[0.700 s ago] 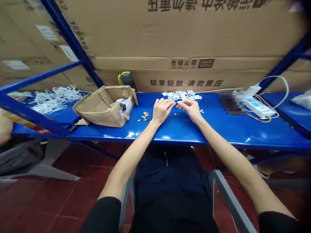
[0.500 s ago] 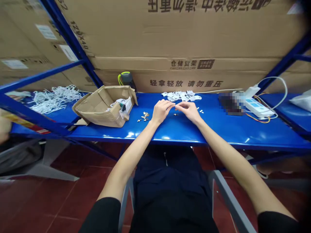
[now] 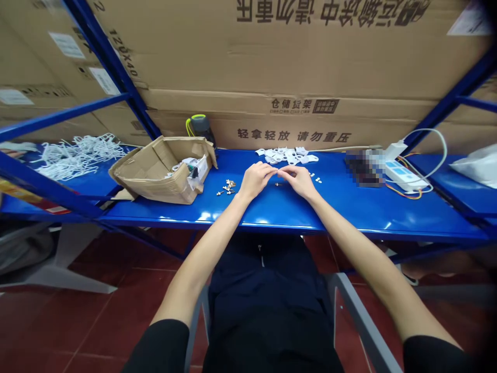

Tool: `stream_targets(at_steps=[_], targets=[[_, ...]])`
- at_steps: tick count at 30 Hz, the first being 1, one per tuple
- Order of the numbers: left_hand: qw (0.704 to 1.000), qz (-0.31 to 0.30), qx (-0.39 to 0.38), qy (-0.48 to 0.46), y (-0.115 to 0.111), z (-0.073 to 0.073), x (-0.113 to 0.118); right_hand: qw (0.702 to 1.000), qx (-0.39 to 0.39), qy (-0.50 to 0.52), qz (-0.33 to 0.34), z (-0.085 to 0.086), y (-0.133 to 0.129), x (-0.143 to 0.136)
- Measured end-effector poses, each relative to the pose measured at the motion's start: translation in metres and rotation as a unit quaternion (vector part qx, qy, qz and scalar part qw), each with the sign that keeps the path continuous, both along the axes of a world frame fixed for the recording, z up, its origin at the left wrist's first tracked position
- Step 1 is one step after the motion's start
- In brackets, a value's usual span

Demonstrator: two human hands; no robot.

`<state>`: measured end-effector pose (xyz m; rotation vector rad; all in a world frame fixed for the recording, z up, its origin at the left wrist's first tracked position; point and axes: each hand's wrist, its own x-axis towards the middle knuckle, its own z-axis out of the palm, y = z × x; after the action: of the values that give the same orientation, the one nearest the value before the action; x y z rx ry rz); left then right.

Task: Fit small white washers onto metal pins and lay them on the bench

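My left hand (image 3: 255,179) and my right hand (image 3: 298,180) meet fingertip to fingertip above the blue table (image 3: 295,212). Both are closed in a pinch; whatever sits between the fingers is too small to make out. Just below the fingertips lies one small brass-coloured metal part (image 3: 278,184). A loose group of similar metal parts (image 3: 229,187) rests to the left of my left hand. Small white pieces (image 3: 318,180) are scattered beside my right hand. Behind both hands is a pile of flat white plastic parts (image 3: 286,155).
At the left stands an open cardboard box (image 3: 155,181) with small items inside, a dark bottle (image 3: 202,128) behind it. White wire-like pieces (image 3: 77,155) are heaped beyond the blue frame. On the right lie a power strip (image 3: 406,175) with cables and a blurred dark object (image 3: 365,168).
The whole view has shifted slightly, so things appear a little further left. My hands stay together in the same pinch, with hardly any movement between them.
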<state>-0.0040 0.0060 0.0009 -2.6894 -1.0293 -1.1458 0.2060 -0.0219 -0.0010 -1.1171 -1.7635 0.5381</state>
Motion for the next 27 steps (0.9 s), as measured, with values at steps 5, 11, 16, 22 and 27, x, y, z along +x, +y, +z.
stream_targets(at_steps=[5, 11, 16, 22, 27], targets=[[0.999, 0.032, -0.025, -0.014, -0.002, 0.000, 0.003, 0.999, 0.006, -0.027, -0.039, 0.001, 0.004, 0.003], [0.995, 0.048, -0.081, 0.043, -0.003, 0.000, 0.004, 0.993, 0.011, -0.109, -0.054, -0.001, 0.004, 0.007], [0.986, 0.048, -0.125, 0.096, -0.002, -0.001, 0.001, 0.977, -0.014, -0.204, -0.064, -0.006, 0.007, 0.012], [0.982, 0.018, -0.151, 0.112, 0.002, 0.000, -0.005, 0.973, -0.006, -0.225, -0.055, -0.008, 0.011, 0.014], [0.985, 0.002, -0.146, 0.091, 0.007, -0.003, -0.008, 0.974, -0.002, -0.224, -0.029, -0.006, 0.008, 0.013]])
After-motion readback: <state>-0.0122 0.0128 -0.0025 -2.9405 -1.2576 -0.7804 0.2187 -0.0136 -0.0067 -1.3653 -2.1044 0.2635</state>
